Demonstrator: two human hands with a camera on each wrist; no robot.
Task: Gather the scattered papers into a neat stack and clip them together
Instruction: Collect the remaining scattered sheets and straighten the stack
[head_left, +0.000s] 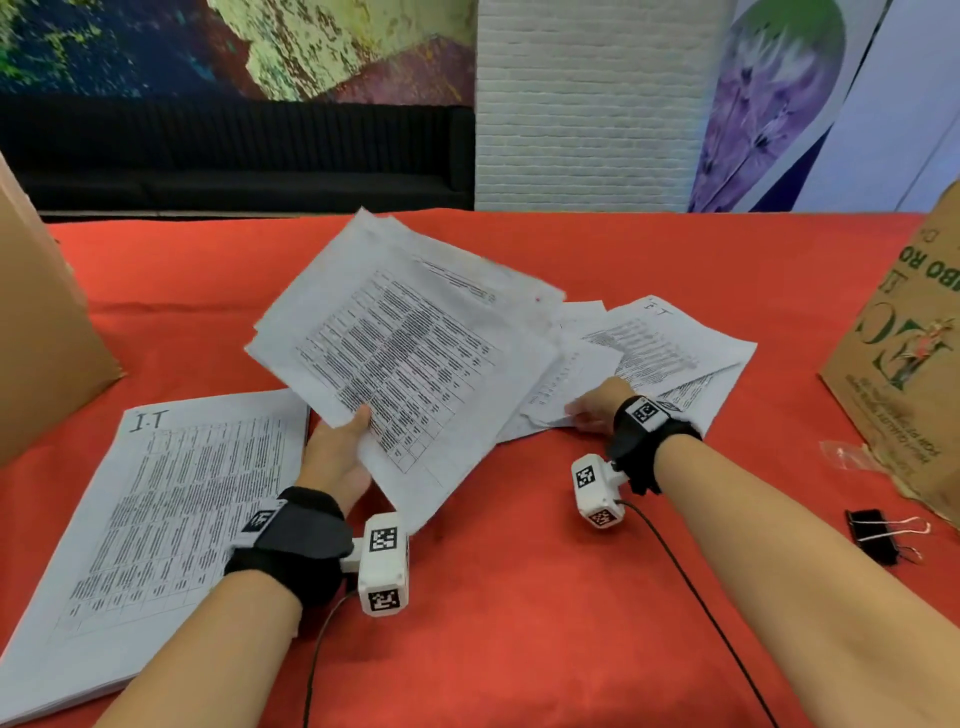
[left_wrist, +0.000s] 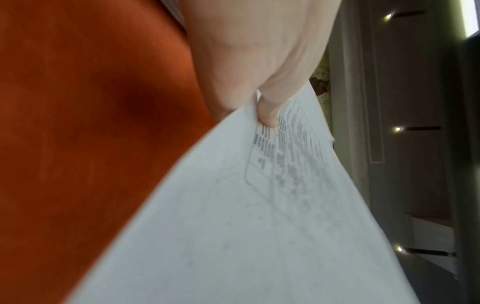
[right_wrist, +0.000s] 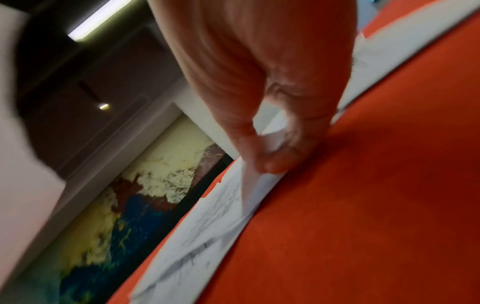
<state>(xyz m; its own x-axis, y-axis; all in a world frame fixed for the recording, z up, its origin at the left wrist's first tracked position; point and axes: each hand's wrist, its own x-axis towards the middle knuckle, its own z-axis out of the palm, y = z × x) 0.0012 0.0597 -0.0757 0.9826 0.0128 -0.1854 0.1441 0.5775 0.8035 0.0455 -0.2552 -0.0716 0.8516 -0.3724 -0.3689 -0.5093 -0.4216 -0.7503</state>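
even indoor light, soft focus, blur worst at the wrists

head view is bright and shadow-poor, with straight edges bowing toward the frame borders and print on the held papers (head_left: 410, 343) smeared. left wrist view is dimmer: a dark shadow patch sits left of centre on the red cloth (left_wrist: 78, 144), small ceiling lights (left_wrist: 397, 129) flare down the right side, and the near sheet is out of focus. right wrist view is streaked with motion blur, a strip light (right_wrist: 98, 19) glaring at upper left.
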